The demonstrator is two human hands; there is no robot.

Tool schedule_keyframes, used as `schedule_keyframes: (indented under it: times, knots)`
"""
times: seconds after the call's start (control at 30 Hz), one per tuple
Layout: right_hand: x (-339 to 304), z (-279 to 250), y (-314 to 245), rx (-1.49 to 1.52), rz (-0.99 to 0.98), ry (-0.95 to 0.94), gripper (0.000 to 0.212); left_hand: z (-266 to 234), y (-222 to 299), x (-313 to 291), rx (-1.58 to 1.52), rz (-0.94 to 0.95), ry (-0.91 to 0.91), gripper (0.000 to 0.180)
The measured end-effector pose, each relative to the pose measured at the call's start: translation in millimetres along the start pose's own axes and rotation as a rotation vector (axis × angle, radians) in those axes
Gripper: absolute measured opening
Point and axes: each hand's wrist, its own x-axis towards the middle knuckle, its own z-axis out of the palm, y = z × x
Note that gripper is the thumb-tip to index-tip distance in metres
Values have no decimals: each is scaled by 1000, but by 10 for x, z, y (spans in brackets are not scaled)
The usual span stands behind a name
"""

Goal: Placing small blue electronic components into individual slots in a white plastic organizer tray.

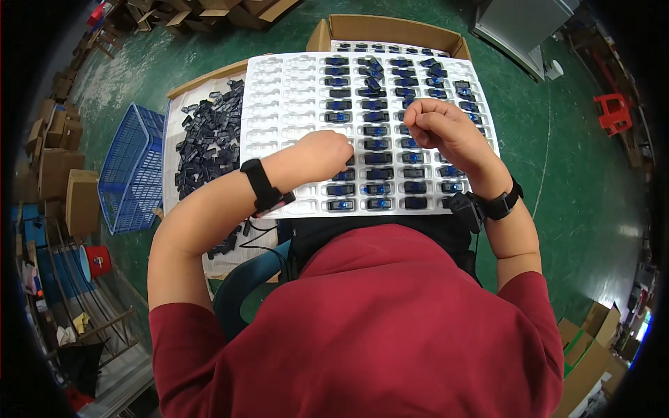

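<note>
A white moulded plastic tray (300,104) with rows of pockets lies in front of me. Its middle and right columns hold small dark blue-black plastic pieces (376,159), while pockets in the two left columns are vacant. My left hand (326,153) is closed over the third column, its fingertips down by one of the pieces; what they grip is hidden. Above the right-hand columns, my right hand (449,129) is raised with its fingers curled together, and anything inside them cannot be made out. Both wrists wear black straps.
Left of the tray, a heap of loose dark pieces (209,136) lies in a shallow lined carton. Beyond it stands a blue plastic basket (132,171). An open cardboard box (397,29) with another filled tray sits behind. A red stool (613,113) is far right.
</note>
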Motion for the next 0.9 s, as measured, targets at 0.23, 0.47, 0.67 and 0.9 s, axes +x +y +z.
schedule_keyframes:
  times: [0.23, 0.47, 0.67, 0.9]
  knots:
    - [-38, -39, 19, -18, -3, 18, 13, -100, 205, -221, -128, -364, 27, 32]
    - [11, 16, 62, -35, 23, 17, 13, 271, 15, -248, -453, -393, 143, 35]
    - [-3, 24, 93, -26, 16, 11, 13, 286, 67, -278, -1420, -791, 146, 28]
    - [10, 76, 70, -34, 24, 26, 13, 429, -31, -211, -1074, -704, 319, 28]
